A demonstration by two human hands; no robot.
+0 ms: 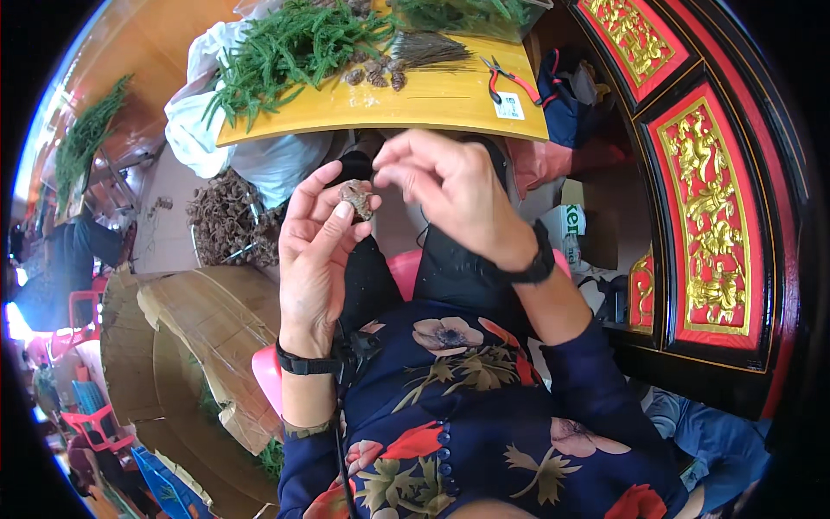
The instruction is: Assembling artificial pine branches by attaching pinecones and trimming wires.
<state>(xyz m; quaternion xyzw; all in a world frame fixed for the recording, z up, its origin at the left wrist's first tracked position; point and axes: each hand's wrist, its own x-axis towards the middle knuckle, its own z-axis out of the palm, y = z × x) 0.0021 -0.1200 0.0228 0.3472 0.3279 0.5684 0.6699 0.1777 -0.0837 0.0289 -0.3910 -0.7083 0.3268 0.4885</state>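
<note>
My left hand is closed on a small brown pine cone, pinched between thumb and fingers above my lap. Just to its right is my right hand, with thumb and fingertips drawn together beside the cone. Anything in that pinch is too small to make out. Beyond my hands, more pine cones lie on the yellow table. A bundle of thin dark wires and red-handled pliers rest to their right. Green artificial pine sprigs are heaped on the left.
A basket-like heap of pine cones stands on the floor at left, near a white plastic bag. Nearer me is an open cardboard box. Dark furniture with red and gold carved panels borders the right side.
</note>
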